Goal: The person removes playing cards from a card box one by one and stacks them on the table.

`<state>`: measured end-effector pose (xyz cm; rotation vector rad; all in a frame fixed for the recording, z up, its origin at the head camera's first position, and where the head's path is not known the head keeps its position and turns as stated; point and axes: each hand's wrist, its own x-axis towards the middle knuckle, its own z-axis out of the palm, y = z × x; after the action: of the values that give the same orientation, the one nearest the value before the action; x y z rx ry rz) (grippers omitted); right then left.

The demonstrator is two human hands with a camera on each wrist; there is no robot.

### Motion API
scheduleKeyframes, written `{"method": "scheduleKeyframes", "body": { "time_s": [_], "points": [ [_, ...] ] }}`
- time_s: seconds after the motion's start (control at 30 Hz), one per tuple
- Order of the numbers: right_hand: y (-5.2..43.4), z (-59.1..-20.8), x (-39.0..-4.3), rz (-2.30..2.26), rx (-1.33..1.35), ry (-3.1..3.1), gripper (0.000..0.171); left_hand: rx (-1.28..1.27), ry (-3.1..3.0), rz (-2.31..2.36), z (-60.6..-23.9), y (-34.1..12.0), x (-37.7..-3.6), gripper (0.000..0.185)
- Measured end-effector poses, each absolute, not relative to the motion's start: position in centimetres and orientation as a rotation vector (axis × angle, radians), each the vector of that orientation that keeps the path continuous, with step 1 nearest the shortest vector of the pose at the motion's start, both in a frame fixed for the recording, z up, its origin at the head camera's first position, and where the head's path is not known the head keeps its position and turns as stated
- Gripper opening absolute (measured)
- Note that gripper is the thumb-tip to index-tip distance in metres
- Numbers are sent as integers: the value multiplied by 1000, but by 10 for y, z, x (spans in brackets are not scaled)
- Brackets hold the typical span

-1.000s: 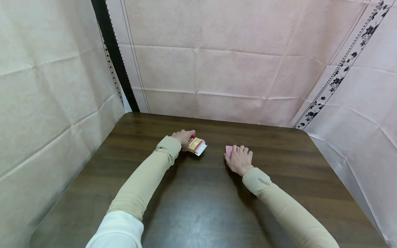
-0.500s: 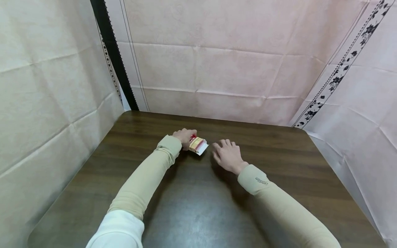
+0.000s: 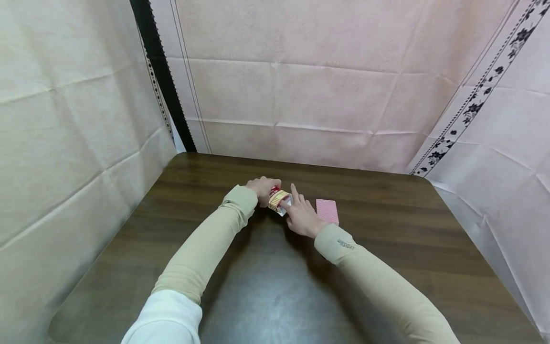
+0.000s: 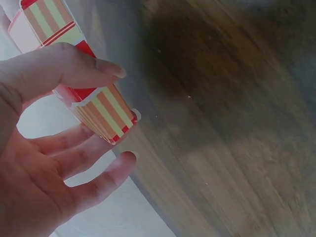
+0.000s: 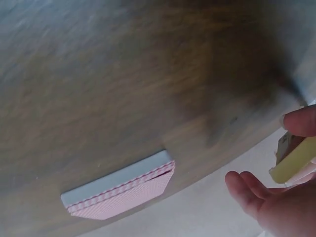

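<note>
— Cardboard, thin and light: the striped card box [image 3: 278, 199] will weigh almost nothing and will dent if it is squeezed hard. The left hand [image 3: 263, 188] holds it just above the counter [image 3: 266, 286], thumb on one broad face and fingers curled under the other.

— And the right hand [image 3: 302, 217]?

— Its fingers are nearly straight and their tips meet the open end of the box, at the white flap. I cannot tell if it pinches the flap or only touches it. It grips nothing that I can see.

— Where would you take hold of the box?

— On the broad faces near the closed end, I think — the narrow sides are smooth and may slip, and the flap end is the weak part.

— What about the deck of cards [image 3: 327, 211]?

— It lies flat on the counter, back up, just beside the right wrist. I judge the cards to be glossy, so the deck may slide apart if it is pushed from the side.

— Is there room to move?

— Yes, much bare wood toward the person. The far edge, with the draped cloth [image 3: 322, 95] behind it, is not far beyond the hands.
</note>
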<state>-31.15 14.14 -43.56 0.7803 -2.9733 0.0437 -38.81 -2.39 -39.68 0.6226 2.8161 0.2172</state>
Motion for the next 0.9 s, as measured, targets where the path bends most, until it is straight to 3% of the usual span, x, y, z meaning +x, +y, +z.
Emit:
{"method": "scheduleKeyframes", "body": {
  "time_s": [0.3,0.7,0.9],
  "points": [
    [150,-435,-312,166,829,-2888,54,584,2835,216,-399,-30,-391,64],
    [151,-433,-311,315,768,-2763,34,584,2823,260,-399,-27,-388,61],
    [154,-434,-310,227,732,-2759,45,557,2811,283,-396,-32,-390,62]
  ]
}}
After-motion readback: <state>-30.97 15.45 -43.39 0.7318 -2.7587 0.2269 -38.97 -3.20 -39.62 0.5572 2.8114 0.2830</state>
